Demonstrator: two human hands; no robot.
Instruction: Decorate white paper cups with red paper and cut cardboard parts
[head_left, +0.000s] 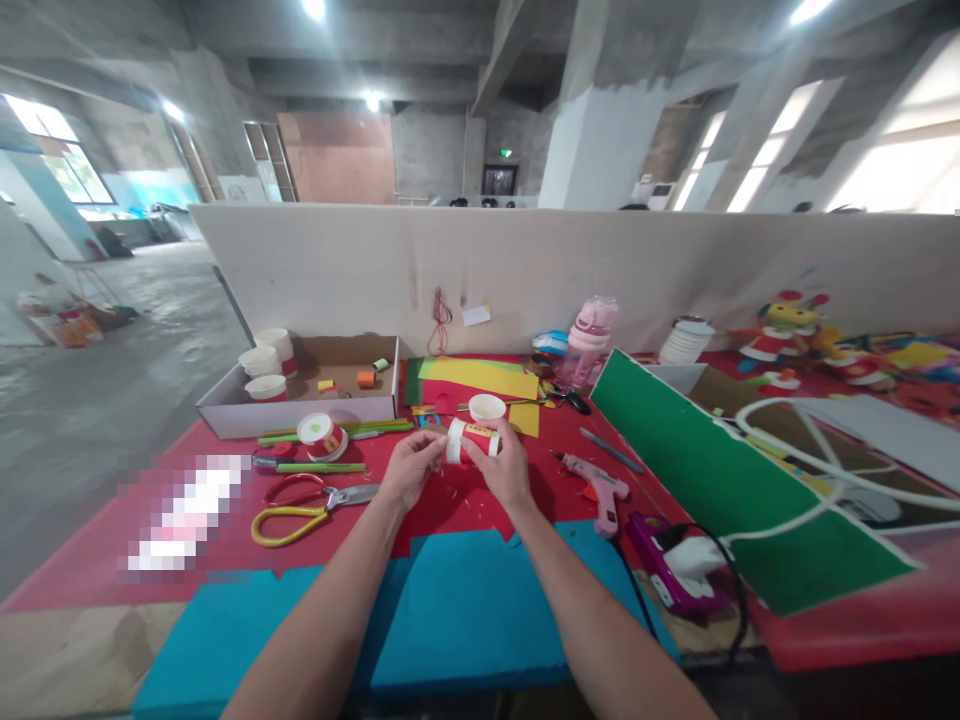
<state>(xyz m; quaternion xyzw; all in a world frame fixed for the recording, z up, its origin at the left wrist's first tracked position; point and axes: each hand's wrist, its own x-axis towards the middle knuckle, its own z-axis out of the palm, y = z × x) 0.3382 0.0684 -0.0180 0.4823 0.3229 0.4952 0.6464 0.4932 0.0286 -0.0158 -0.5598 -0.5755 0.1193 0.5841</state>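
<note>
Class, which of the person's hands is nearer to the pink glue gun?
Right. The right hand, holding the paper cup, is just left of the glue gun; the left hand is farther left, at the cup's other end.

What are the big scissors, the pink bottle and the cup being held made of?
Scissors: the blades look like smooth metal, grey with a shine. The red and yellow handles seem coated in plastic or rubber; I can't tell which.
Pink bottle: probably glossy plastic, as it looks partly see-through.
Cup: likely paper, with a dull white wall and a red band.
</note>
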